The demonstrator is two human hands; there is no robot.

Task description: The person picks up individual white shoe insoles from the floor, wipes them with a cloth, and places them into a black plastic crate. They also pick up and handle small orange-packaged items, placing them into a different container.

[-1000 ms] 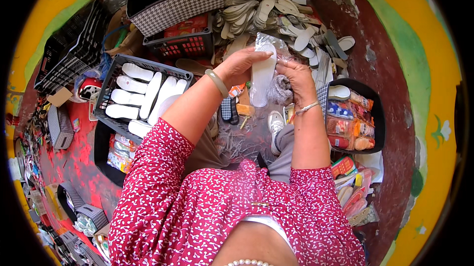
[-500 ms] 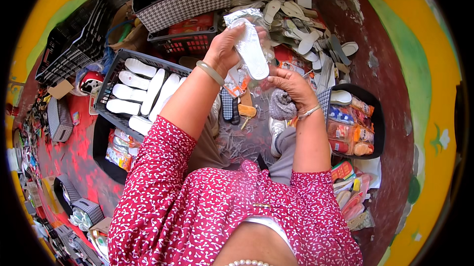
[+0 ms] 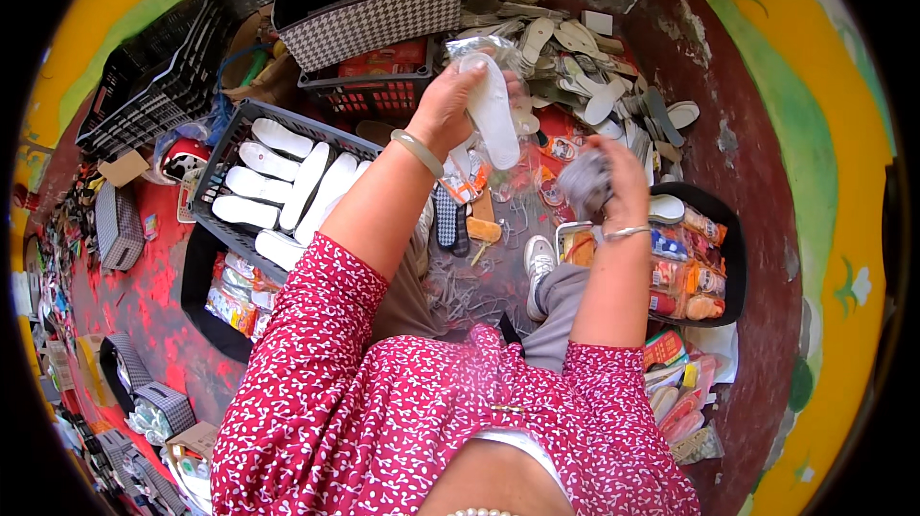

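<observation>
Your left hand grips a white insole near its upper end, thumb on the face, fingers behind. The insole hangs tilted above the floor, with clear crinkled wrap behind its top. Your right hand, blurred, is curled around a fuzzy grey bundle, apart from the insole.

Containers, largest first. The dark plastic crate by your left arm holds white insoles, most lying side by side. Above it, the checked box stands over a black crate of red packets; the box's contents cannot be seen. The black bin on your right holds orange and blue packets and a white insole on top. A partly hidden black bin on your left holds colourful packets.

Half a second ago, your right fingers were beside the insole's lower end; they have since moved away to the right with the bundle. Your left grip is unchanged.
</observation>
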